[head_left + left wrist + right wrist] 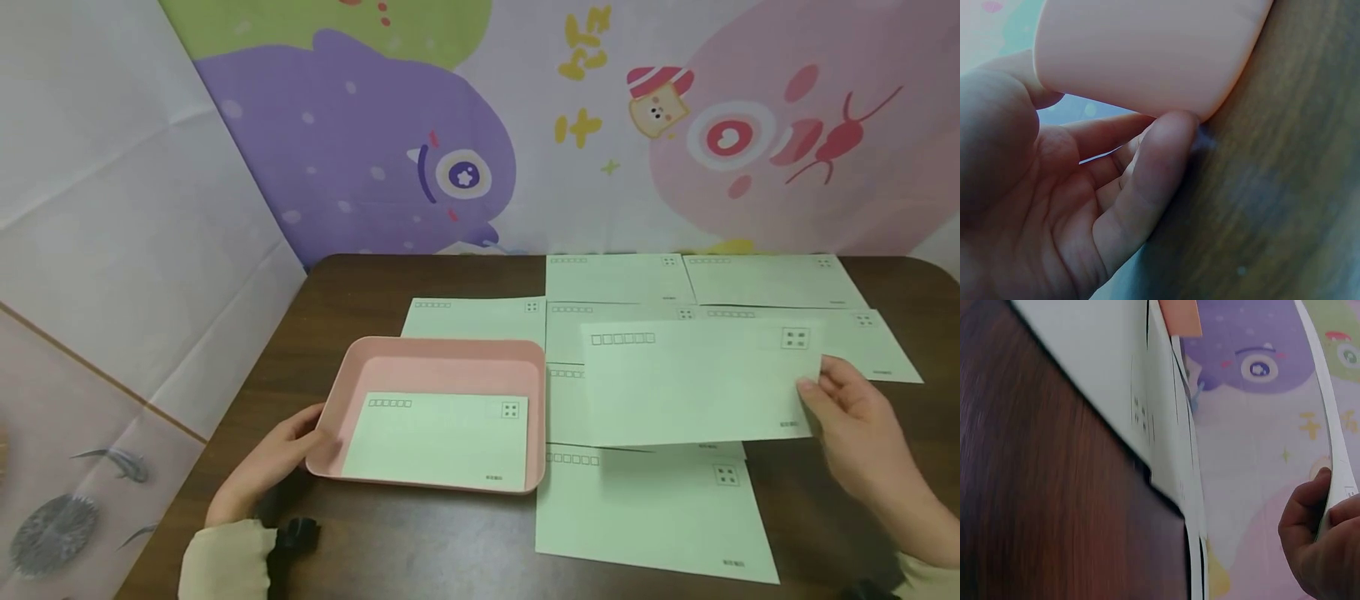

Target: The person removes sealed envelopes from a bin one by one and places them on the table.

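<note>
My left hand (281,454) grips the left end of a shallow pink tray (442,371). In the left wrist view the thumb is at the rim and the other fingers (1163,144) curl by the tray's lower edge. A pale green envelope (442,442) lies inside the tray, near its front. At the right, my right hand (862,425) pinches another pale green envelope (697,387) by its right edge. This envelope is held up above others on the table, face towards me, with printed boxes at upper left. The right wrist view also shows the pinching hand (1325,540).
Several similar envelopes (652,517) are spread over the dark wooden table (420,542), right of and behind the tray. One envelope (472,315) is partly hidden by the tray. Behind the table hangs a cartoon-printed cloth (600,192); a pale wall covering (135,208) is at left.
</note>
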A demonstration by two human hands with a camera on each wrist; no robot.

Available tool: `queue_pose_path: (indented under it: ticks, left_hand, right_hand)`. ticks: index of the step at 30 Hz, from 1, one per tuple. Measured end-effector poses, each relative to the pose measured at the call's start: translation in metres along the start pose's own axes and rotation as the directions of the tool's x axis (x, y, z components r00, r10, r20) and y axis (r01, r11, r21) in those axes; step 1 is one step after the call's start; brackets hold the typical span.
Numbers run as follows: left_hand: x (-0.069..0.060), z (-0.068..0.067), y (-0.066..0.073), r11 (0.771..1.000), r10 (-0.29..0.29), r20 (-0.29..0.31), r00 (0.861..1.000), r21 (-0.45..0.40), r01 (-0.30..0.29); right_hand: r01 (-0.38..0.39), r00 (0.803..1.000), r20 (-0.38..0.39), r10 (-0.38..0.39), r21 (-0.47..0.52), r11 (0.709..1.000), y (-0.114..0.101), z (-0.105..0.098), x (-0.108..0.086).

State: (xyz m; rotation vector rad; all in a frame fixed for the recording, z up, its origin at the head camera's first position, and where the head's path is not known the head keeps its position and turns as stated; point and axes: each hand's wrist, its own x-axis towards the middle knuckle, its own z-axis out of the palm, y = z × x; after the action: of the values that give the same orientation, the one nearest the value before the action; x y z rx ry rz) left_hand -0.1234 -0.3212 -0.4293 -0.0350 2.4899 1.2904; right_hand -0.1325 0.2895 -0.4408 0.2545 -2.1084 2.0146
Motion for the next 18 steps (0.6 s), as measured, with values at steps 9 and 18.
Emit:
queue_pose_path:
  ticks: [9, 18]
  left_hand:
    - [0.000, -0.001, 0.000, 1.000, -0.010, -0.001, 1.000, -0.003, 0.010]
    - [0.001, 0.000, 0.001, 1.000, -0.007, -0.003, 1.000, 0.005, 0.007]
  right_hand:
    - [-0.114, 0.993, -0.075, 0.088, -0.492, 0.863, 0.051, -0.063, 0.005]
    - [-0.199, 0.978, -0.168, 0.121, -0.604, 0.771, 0.072, -0.105, -0.002]
